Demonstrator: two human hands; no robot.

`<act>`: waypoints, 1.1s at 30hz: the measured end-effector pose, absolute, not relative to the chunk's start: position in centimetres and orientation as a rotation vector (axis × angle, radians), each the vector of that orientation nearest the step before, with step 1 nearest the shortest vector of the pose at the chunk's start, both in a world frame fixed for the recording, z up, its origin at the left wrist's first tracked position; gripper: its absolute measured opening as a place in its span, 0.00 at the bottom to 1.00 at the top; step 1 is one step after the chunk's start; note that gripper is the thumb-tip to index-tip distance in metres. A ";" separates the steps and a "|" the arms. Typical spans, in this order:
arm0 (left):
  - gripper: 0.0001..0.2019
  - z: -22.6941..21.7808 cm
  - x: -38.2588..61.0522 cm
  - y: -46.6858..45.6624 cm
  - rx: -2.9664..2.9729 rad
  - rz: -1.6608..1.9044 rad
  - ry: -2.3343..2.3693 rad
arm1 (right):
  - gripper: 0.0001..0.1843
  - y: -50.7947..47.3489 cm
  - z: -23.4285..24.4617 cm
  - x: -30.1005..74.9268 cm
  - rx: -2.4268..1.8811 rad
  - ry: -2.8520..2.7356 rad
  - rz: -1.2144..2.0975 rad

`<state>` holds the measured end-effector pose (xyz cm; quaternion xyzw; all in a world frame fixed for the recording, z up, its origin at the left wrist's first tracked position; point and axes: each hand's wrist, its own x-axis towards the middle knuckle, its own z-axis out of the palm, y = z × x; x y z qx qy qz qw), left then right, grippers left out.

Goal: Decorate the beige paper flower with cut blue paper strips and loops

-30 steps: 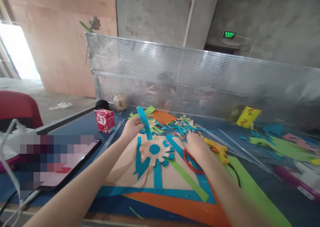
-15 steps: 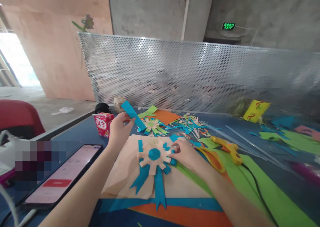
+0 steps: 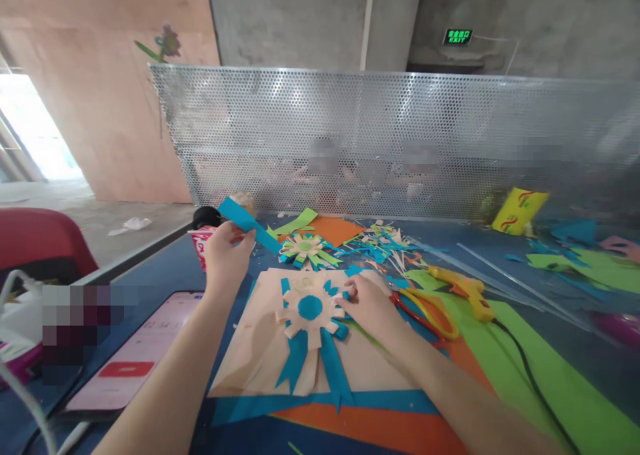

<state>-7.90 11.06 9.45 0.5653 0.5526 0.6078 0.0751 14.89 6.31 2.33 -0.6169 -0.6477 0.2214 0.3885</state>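
My left hand (image 3: 230,245), raised above the table's left side, pinches a blue felt strip (image 3: 260,233) that slants down to the right. My right hand (image 3: 367,301) has its fingertips closed on the right edge of a cream and blue felt rosette (image 3: 325,316). This rosette has looped petals, a blue round centre and two notched blue tails pointing toward me. Under it lie cream felt sheets (image 3: 245,355). Behind it is a second rosette (image 3: 306,247) in cream, green and blue, close to the lower end of the strip.
Right of my right hand lie yellow-and-red scissors (image 3: 435,311) and a yellow glue gun (image 3: 467,291) with a black cord. A phone (image 3: 135,355) and a red box (image 3: 199,245) are on the left. Felt scraps (image 3: 385,241) lie before a perforated metal screen (image 3: 300,121).
My left hand has moved a little left with the blue strip, away from the far rosette. The near rosette has turned slightly, its tails swinging right. My right hand stays at its edge.
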 end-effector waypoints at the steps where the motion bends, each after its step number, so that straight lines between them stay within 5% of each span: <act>1: 0.09 9.6 -7.8 10.9 1.693 1.826 1.650 | 0.11 6.4 2.3 14.7 -1.540 -1.626 0.606; 21: 0.08 9.6 -7.8 10.8 1.571 1.809 1.579 | 0.31 6.5 3.3 15.7 -1.161 -0.954 1.191; 33: 0.18 7.5 -6.3 11.9 1.735 1.785 1.451 | 0.21 5.4 5.4 16.5 -1.048 -1.054 1.269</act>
